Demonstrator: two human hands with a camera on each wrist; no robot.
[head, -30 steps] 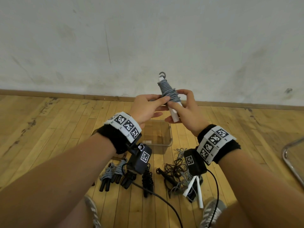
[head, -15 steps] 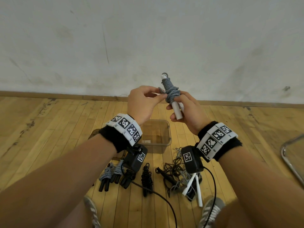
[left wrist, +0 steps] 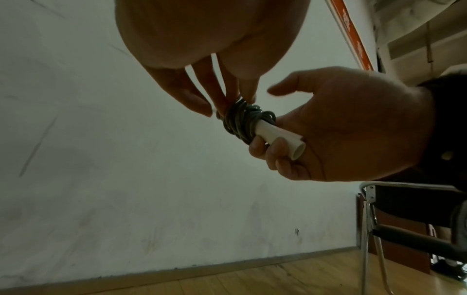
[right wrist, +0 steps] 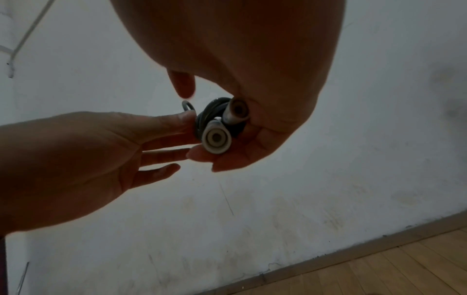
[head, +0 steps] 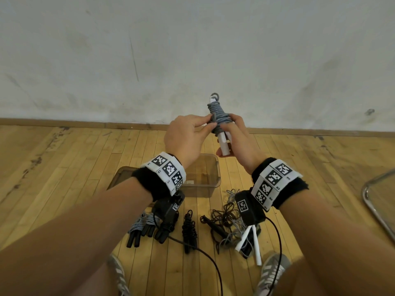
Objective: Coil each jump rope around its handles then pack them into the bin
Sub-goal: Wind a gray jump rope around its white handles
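Observation:
A grey jump rope (head: 219, 116) is coiled round its two white handles (head: 223, 144) and held upright above the floor. My right hand (head: 236, 137) grips the handles (left wrist: 275, 137) from below, fingers curled round them. My left hand (head: 188, 137) pinches the grey coil (left wrist: 240, 119) with thumb and fingertips at its left side. The handle ends (right wrist: 217, 138) face the right wrist camera. A clear plastic bin (head: 205, 180) stands on the floor under my hands.
On the wooden floor near my feet lie coiled ropes with black handles (head: 141, 228), a black coiled rope (head: 189, 230) and a tangle of loose ropes with white handles (head: 245, 238). A metal chair frame (head: 378, 208) stands at the right. The wall is close ahead.
The bundle has swung more upright and dropped slightly. My left hand has moved onto the coil and now pinches it; my right hand keeps its hold on the handles.

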